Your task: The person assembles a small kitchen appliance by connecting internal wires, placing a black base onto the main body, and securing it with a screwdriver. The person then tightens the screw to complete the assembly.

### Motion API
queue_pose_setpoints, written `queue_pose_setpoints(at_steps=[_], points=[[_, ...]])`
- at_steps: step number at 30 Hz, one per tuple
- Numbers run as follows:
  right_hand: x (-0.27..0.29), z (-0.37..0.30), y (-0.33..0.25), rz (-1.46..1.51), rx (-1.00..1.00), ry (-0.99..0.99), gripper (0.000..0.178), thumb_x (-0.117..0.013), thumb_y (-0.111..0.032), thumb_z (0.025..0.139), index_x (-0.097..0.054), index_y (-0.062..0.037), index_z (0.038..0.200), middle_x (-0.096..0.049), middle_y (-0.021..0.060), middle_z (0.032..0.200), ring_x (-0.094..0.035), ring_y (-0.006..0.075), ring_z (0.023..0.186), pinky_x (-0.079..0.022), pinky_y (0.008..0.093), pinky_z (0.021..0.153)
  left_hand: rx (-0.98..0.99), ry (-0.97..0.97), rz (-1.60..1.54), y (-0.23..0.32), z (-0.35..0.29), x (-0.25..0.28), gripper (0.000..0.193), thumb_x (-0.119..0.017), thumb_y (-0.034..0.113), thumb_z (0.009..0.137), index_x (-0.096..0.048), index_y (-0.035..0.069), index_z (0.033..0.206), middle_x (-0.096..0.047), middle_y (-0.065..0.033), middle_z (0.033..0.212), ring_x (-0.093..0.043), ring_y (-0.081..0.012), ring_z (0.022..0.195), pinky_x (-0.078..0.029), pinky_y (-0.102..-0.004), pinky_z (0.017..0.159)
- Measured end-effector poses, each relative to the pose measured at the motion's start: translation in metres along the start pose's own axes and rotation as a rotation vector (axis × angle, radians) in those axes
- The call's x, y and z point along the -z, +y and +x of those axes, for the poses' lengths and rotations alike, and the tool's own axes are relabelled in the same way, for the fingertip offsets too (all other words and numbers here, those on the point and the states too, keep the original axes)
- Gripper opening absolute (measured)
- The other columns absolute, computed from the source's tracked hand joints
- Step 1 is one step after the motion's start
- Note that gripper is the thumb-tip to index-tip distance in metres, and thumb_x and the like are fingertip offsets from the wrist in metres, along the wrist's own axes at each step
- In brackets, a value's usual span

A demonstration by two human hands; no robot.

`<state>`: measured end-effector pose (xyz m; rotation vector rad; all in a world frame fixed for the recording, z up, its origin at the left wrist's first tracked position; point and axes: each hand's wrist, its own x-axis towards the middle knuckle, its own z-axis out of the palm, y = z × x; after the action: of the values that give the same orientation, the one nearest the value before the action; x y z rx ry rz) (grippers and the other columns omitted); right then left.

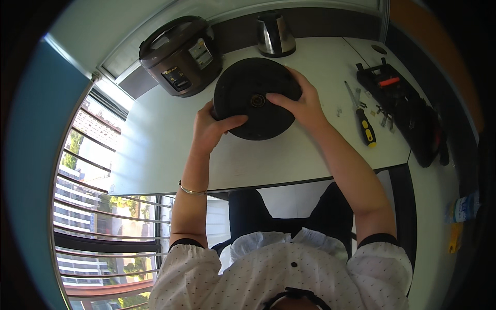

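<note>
Above the white table I hold a round black disc (243, 82) in both hands, its flat face turned up. A small ringed, brass-coloured fitting (257, 101) sits at its middle, and it looks like the power base of an electric kettle. My left hand (209, 126) grips the lower left rim, its thumb lying on the face and its fingers hidden behind. On the right rim is my right hand (305, 101), closed round the edge, with its thumb tip beside the fitting. The disc's underside is out of sight.
A brown electric pressure cooker (181, 57) stands at the back left, a steel kettle (275, 35) behind the disc. To the right lie a yellow-and-black screwdriver (366, 126), several small metal parts (383, 116) and a black tool pouch (405, 106). A barred window (108, 206) is at the left.
</note>
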<state>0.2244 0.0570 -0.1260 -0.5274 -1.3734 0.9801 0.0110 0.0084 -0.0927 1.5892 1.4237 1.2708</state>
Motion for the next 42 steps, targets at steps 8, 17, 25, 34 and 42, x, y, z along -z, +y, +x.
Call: queue_pose_setpoints(at_steps=[8,17,25,34,42], points=[[-0.001,0.0,0.002,-0.031,-0.023,0.005,0.069,-0.082,-0.013,0.071,-0.048,0.007,0.127,-0.06,0.0167,0.117,-0.058,0.023,0.109,-0.045,0.0331,0.097,0.046,-0.035,0.085,-0.002,0.0,0.006,0.065,-0.086,0.024,0.057,-0.063,0.002,0.113,-0.067,-0.0077,0.082,-0.061,-0.0147,0.069,-0.048,-0.0256,0.063],[-0.005,-0.004,-0.001,-0.027,-0.01,-0.014,0.068,-0.081,-0.011,0.072,-0.047,0.0074,0.128,-0.059,0.0169,0.119,-0.057,0.0224,0.11,-0.045,0.0334,0.098,0.004,-0.044,0.104,-0.013,-0.001,0.003,0.078,-0.086,0.031,0.054,-0.059,0.005,0.122,-0.068,-0.01,0.107,-0.064,-0.0234,0.102,-0.049,-0.0335,0.089],[-0.005,-0.004,0.001,-0.017,-0.037,0.004,0.068,-0.081,-0.01,0.071,-0.047,0.0082,0.127,-0.059,0.0168,0.117,-0.057,0.0222,0.109,-0.045,0.0329,0.097,0.022,-0.019,0.154,-0.01,-0.003,0.002,0.078,-0.086,0.035,0.053,-0.06,0.009,0.121,-0.069,-0.0091,0.104,-0.064,-0.0236,0.1,-0.049,-0.0335,0.089],[-0.004,-0.004,-0.003,-0.043,-0.037,0.001,0.068,-0.082,-0.01,0.069,-0.048,0.0085,0.126,-0.06,0.0172,0.115,-0.059,0.0228,0.106,-0.047,0.0325,0.095,-0.014,0.024,0.261,-0.005,-0.008,0.001,0.086,-0.086,0.038,0.053,-0.055,0.009,0.128,-0.068,-0.0099,0.106,-0.065,-0.0249,0.1,-0.05,-0.0337,0.09],[-0.004,-0.004,-0.003,-0.059,-0.052,0.006,0.07,-0.082,-0.01,0.069,-0.047,0.0087,0.127,-0.06,0.0172,0.115,-0.059,0.0228,0.106,-0.046,0.0326,0.095,-0.063,-0.216,-0.126,-0.014,-0.009,0.022,0.084,-0.078,0.033,0.073,-0.039,-0.001,0.14,-0.064,-0.0078,0.095,-0.06,-0.0147,0.082,-0.049,-0.0263,0.074]])
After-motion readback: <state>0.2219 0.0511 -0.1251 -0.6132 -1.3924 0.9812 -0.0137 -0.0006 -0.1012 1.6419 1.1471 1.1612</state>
